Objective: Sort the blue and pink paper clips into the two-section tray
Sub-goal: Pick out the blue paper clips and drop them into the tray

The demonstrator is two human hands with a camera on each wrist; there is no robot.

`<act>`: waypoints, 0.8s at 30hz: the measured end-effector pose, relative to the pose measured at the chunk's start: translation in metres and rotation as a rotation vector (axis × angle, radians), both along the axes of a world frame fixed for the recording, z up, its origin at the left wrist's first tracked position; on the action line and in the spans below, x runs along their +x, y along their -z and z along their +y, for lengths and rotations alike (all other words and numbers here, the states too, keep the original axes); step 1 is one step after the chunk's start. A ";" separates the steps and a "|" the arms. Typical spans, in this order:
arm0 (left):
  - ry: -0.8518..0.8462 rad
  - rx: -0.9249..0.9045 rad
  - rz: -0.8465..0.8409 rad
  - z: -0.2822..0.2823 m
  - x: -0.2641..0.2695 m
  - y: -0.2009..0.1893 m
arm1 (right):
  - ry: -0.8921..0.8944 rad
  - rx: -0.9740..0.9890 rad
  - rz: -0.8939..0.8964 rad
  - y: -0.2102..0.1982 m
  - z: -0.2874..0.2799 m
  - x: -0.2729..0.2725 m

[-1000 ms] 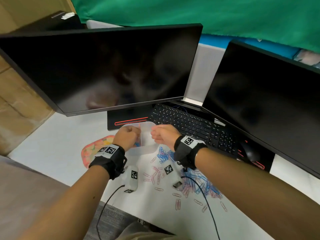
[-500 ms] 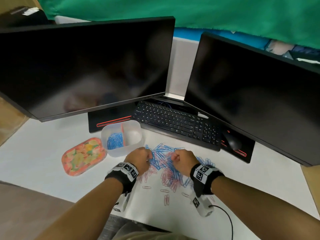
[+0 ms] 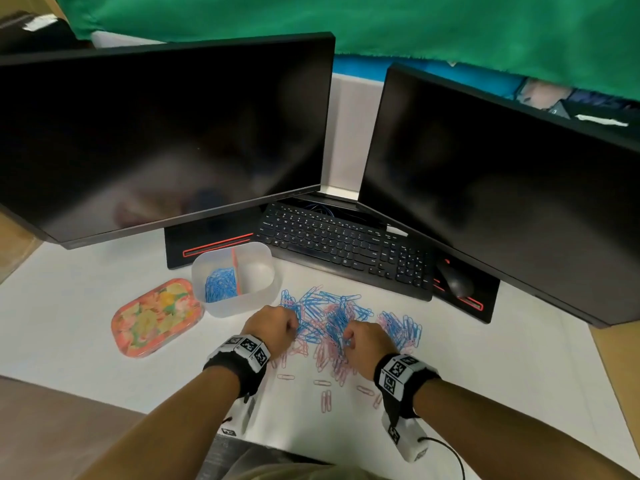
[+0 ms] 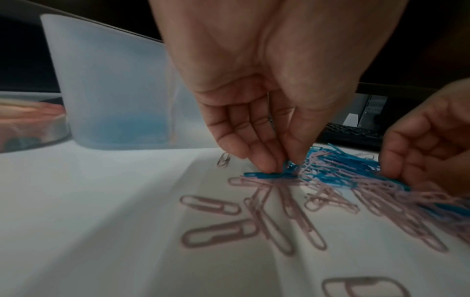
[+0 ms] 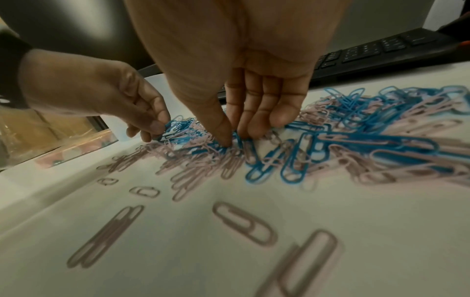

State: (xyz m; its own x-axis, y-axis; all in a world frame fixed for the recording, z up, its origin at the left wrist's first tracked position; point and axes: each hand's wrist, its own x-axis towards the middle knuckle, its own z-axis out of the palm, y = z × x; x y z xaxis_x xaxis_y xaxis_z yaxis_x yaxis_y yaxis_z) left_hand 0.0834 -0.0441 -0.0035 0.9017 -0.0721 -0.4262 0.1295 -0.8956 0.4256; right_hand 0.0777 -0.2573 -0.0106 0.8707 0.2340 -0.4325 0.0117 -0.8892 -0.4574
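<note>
A translucent two-section tray [image 3: 266, 271] stands left of the keyboard, with blue paper clips [image 3: 216, 289] in its left section and nothing visible in its right section. A mixed pile of blue and pink paper clips [image 3: 329, 313] lies on the white desk in front of me. My left hand [image 4: 282, 165] is at the pile's left edge and pinches a blue clip [image 4: 269, 175] between thumb and fingers. My right hand [image 5: 235, 138] is down in the middle of the pile, its thumb and fingers closed on blue clips [image 5: 239, 140]. Loose pink clips [image 3: 325, 400] lie nearer to me.
A floral tin lid [image 3: 156, 317] lies left of the tray. A black keyboard [image 3: 346, 244] and mouse [image 3: 455, 280] sit behind the pile, under two dark monitors [image 3: 166, 133]. Near the desk's front edge lie small white tagged devices [image 3: 405, 438] with a cable.
Both hands have come back from the tray to the pile. They now stay low on it and pinch blue clips.
</note>
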 end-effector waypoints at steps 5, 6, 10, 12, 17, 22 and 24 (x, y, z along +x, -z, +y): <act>-0.077 -0.125 -0.059 0.000 -0.003 0.000 | 0.028 0.012 0.023 0.001 0.000 0.004; -0.084 -0.145 -0.069 0.000 -0.003 0.000 | 0.028 0.010 0.026 0.001 0.000 0.005; -0.097 -0.206 -0.055 -0.001 0.000 -0.001 | 0.031 0.032 0.024 0.001 -0.001 0.005; -0.113 -0.239 -0.042 -0.002 0.001 -0.003 | 0.026 0.060 -0.006 0.000 -0.001 0.005; -0.159 -0.307 -0.024 -0.002 0.003 -0.003 | 0.059 0.171 -0.052 -0.002 -0.001 0.008; -0.208 -0.370 0.005 -0.006 0.004 -0.009 | 0.230 0.302 0.076 0.000 -0.001 0.012; -0.273 -0.412 0.014 -0.007 0.004 -0.008 | 0.316 0.389 0.189 -0.001 -0.002 0.013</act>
State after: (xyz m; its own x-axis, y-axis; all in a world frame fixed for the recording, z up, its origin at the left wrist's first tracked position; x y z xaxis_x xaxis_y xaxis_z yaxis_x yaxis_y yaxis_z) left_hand 0.0873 -0.0510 0.0042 0.9055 0.0011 -0.4243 0.3444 -0.5861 0.7334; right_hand 0.0909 -0.2596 -0.0096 0.8397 0.1472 -0.5226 -0.3439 -0.6007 -0.7217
